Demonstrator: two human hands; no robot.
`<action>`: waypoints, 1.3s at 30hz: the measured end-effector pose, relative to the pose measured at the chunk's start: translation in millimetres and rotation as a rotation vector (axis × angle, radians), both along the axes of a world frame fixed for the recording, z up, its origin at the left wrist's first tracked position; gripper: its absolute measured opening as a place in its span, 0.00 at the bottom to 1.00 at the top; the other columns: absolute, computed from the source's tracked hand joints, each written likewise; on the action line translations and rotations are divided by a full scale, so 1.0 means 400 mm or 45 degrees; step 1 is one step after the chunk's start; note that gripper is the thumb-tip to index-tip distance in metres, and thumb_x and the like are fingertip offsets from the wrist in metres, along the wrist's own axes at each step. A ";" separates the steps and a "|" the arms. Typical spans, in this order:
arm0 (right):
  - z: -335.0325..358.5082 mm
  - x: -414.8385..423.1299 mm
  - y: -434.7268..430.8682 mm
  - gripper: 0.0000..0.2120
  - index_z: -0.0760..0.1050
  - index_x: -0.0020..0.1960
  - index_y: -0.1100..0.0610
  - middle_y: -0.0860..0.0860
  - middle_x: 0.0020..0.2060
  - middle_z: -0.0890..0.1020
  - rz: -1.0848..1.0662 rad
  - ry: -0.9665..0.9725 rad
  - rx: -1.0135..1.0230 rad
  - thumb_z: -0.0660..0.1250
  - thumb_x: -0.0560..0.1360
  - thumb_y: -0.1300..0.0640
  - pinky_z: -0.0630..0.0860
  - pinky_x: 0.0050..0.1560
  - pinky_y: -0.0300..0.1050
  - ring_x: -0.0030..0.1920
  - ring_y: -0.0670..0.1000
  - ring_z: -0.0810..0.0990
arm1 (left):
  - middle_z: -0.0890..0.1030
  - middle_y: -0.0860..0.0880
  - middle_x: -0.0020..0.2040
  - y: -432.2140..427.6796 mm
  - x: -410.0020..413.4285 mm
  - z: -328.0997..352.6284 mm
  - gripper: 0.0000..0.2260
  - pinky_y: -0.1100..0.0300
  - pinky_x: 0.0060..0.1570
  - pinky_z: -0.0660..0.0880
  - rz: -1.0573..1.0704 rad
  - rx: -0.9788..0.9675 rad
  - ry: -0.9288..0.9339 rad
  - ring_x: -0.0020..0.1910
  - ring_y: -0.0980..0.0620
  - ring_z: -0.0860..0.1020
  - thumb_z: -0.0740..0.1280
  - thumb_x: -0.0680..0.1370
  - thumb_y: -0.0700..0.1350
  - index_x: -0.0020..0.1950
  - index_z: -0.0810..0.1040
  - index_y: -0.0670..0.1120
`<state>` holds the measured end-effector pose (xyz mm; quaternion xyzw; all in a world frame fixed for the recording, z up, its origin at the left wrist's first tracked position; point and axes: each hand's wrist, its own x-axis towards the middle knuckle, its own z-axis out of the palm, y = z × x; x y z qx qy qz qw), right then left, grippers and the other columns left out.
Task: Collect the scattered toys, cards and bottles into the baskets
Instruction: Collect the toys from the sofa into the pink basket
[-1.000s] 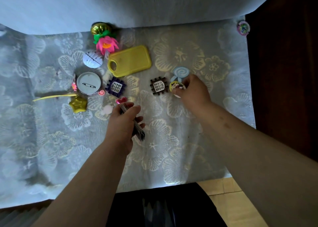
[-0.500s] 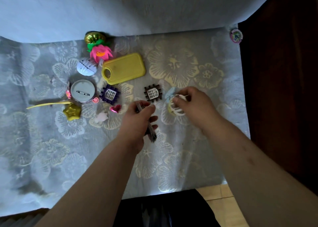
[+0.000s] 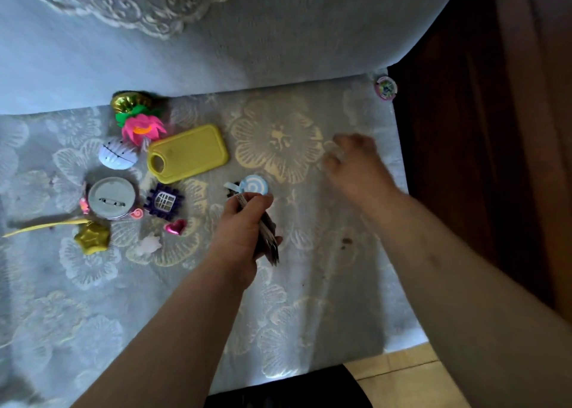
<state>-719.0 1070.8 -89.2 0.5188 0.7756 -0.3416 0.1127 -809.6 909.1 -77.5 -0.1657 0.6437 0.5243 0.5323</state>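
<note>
Left hand [image 3: 244, 231] grips card stack [image 3: 268, 239] at centre frame
Right hand [image 3: 356, 166], fingers [image 3: 342, 143] too blurred to read, hangs near the floral cloth [image 3: 309, 284]'s right edge; cloth spreads wide below.

Floral cloth [image 3: 278, 299]. Left hand [image 3: 244, 231], centre: grips stack of dark-edged cards [image 3: 268, 240]. At its 12 o'clock, pale blue swirl disc [image 3: 254, 185]; 11 o'clock, yellow plastic cutting board [image 3: 188, 153]; 2 o'clock, right hand [image 3: 356, 166], blurred.

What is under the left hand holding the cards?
Just past the left hand and its card stack, a blue swirl disc shows, with a sliver of a dark piece beside it. The rest of that piece is covered, so its shape cannot be told.
</note>
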 end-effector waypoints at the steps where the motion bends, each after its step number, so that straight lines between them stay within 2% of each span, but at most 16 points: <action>1: -0.016 -0.002 0.037 0.24 0.63 0.73 0.54 0.60 0.74 0.60 0.029 -0.112 0.047 0.59 0.79 0.49 0.64 0.68 0.52 0.70 0.62 0.65 | 0.73 0.48 0.38 0.000 0.001 -0.001 0.05 0.57 0.33 0.77 0.000 0.006 0.006 0.37 0.49 0.75 0.68 0.78 0.45 0.52 0.74 0.49; 3: -0.051 -0.013 0.105 0.28 0.55 0.77 0.52 0.60 0.77 0.48 0.038 -0.247 0.057 0.58 0.80 0.48 0.61 0.70 0.54 0.73 0.65 0.58 | 0.74 0.48 0.42 0.000 0.001 -0.004 0.06 0.56 0.34 0.77 0.002 0.013 0.003 0.39 0.48 0.76 0.69 0.77 0.46 0.51 0.75 0.49; 5: -0.084 -0.029 0.158 0.30 0.53 0.77 0.52 0.60 0.77 0.44 0.071 -0.351 0.100 0.58 0.79 0.47 0.60 0.71 0.55 0.74 0.66 0.55 | 0.76 0.48 0.44 0.002 0.002 -0.011 0.06 0.57 0.33 0.77 0.012 0.031 -0.010 0.41 0.48 0.78 0.69 0.77 0.46 0.52 0.75 0.49; 11: -0.137 -0.041 0.256 0.32 0.50 0.78 0.46 0.56 0.78 0.42 -0.015 -0.407 0.020 0.59 0.78 0.43 0.60 0.71 0.57 0.75 0.64 0.52 | 0.77 0.47 0.45 0.030 0.008 -0.023 0.05 0.56 0.35 0.77 0.002 0.051 -0.020 0.43 0.47 0.79 0.68 0.78 0.45 0.53 0.76 0.48; 13: -0.148 -0.038 0.266 0.33 0.46 0.79 0.48 0.56 0.78 0.44 -0.010 -0.383 0.008 0.58 0.79 0.45 0.56 0.73 0.54 0.76 0.62 0.49 | 0.78 0.47 0.46 0.042 0.009 -0.022 0.07 0.55 0.35 0.78 -0.006 0.048 -0.010 0.45 0.47 0.79 0.68 0.78 0.45 0.55 0.76 0.47; 15: -0.142 -0.031 0.266 0.34 0.43 0.79 0.55 0.57 0.78 0.45 0.010 -0.425 0.066 0.57 0.80 0.49 0.53 0.74 0.51 0.77 0.60 0.48 | 0.78 0.47 0.46 0.049 0.009 -0.017 0.07 0.55 0.36 0.78 -0.010 0.047 -0.004 0.46 0.47 0.80 0.68 0.78 0.45 0.55 0.76 0.47; 18: -0.106 -0.017 0.241 0.27 0.52 0.76 0.63 0.63 0.75 0.55 0.012 -0.431 0.190 0.54 0.82 0.53 0.60 0.70 0.49 0.73 0.61 0.58 | 0.78 0.47 0.46 0.053 0.010 -0.009 0.11 0.56 0.36 0.79 -0.022 0.050 0.007 0.46 0.47 0.80 0.69 0.77 0.45 0.58 0.76 0.45; 20: -0.080 -0.004 0.189 0.25 0.60 0.73 0.65 0.62 0.72 0.63 -0.083 -0.232 0.258 0.57 0.80 0.52 0.67 0.63 0.48 0.68 0.60 0.67 | 0.78 0.46 0.46 0.051 0.010 -0.005 0.13 0.56 0.36 0.79 -0.023 0.036 0.006 0.46 0.48 0.79 0.70 0.77 0.44 0.59 0.76 0.45; 22: -0.048 0.009 0.102 0.18 0.71 0.64 0.63 0.62 0.62 0.74 -0.026 0.015 0.323 0.59 0.80 0.54 0.72 0.56 0.49 0.59 0.61 0.75 | 0.78 0.45 0.47 0.048 0.008 -0.004 0.10 0.56 0.37 0.79 -0.006 0.034 -0.018 0.45 0.48 0.79 0.70 0.76 0.42 0.57 0.76 0.45; 23: -0.028 0.018 0.049 0.14 0.76 0.60 0.61 0.60 0.56 0.77 0.010 0.123 0.280 0.59 0.80 0.54 0.74 0.53 0.49 0.54 0.59 0.78 | 0.78 0.45 0.46 0.045 0.006 -0.005 0.08 0.55 0.37 0.79 0.015 0.035 -0.034 0.44 0.47 0.80 0.69 0.77 0.40 0.55 0.76 0.46; 25: 0.016 0.032 -0.054 0.11 0.79 0.57 0.55 0.54 0.52 0.81 0.001 0.259 0.080 0.62 0.79 0.54 0.76 0.52 0.49 0.50 0.54 0.80 | 0.79 0.46 0.45 0.037 0.000 -0.004 0.06 0.53 0.38 0.78 0.067 0.026 -0.054 0.44 0.46 0.80 0.67 0.77 0.38 0.51 0.75 0.48; 28: 0.075 0.038 -0.171 0.09 0.73 0.58 0.48 0.44 0.47 0.83 -0.023 0.318 -0.187 0.64 0.78 0.50 0.78 0.48 0.45 0.46 0.46 0.81 | 0.81 0.45 0.41 0.020 -0.003 0.002 0.04 0.47 0.45 0.80 0.080 0.040 -0.076 0.45 0.43 0.82 0.67 0.78 0.39 0.50 0.76 0.47; 30: 0.093 0.032 -0.215 0.13 0.68 0.60 0.46 0.43 0.45 0.82 -0.012 0.292 -0.328 0.65 0.77 0.51 0.78 0.48 0.46 0.45 0.44 0.81 | 0.81 0.46 0.40 0.005 0.001 0.011 0.02 0.45 0.50 0.79 0.018 0.068 -0.098 0.44 0.44 0.82 0.68 0.78 0.42 0.49 0.78 0.47; 34: 0.112 0.031 -0.233 0.13 0.74 0.55 0.42 0.43 0.46 0.83 -0.134 0.406 -0.655 0.71 0.73 0.53 0.79 0.51 0.47 0.45 0.41 0.82 | 0.81 0.42 0.45 -0.031 -0.009 0.034 0.05 0.50 0.42 0.78 -0.040 0.079 -0.157 0.43 0.45 0.82 0.67 0.77 0.40 0.53 0.77 0.44; 37: 0.131 0.038 -0.224 0.30 0.68 0.63 0.37 0.37 0.57 0.75 -0.039 0.402 -0.611 0.77 0.66 0.49 0.74 0.56 0.39 0.54 0.38 0.75 | 0.78 0.43 0.45 -0.055 -0.028 0.064 0.09 0.53 0.39 0.78 -0.010 0.104 -0.246 0.40 0.47 0.81 0.67 0.77 0.40 0.56 0.78 0.44; 39: 0.160 0.025 -0.227 0.40 0.62 0.69 0.34 0.39 0.64 0.69 0.072 0.399 -0.557 0.79 0.63 0.47 0.70 0.62 0.39 0.62 0.39 0.69 | 0.78 0.43 0.46 -0.072 -0.041 0.103 0.14 0.55 0.36 0.78 -0.071 0.172 -0.295 0.41 0.47 0.80 0.70 0.73 0.42 0.59 0.79 0.44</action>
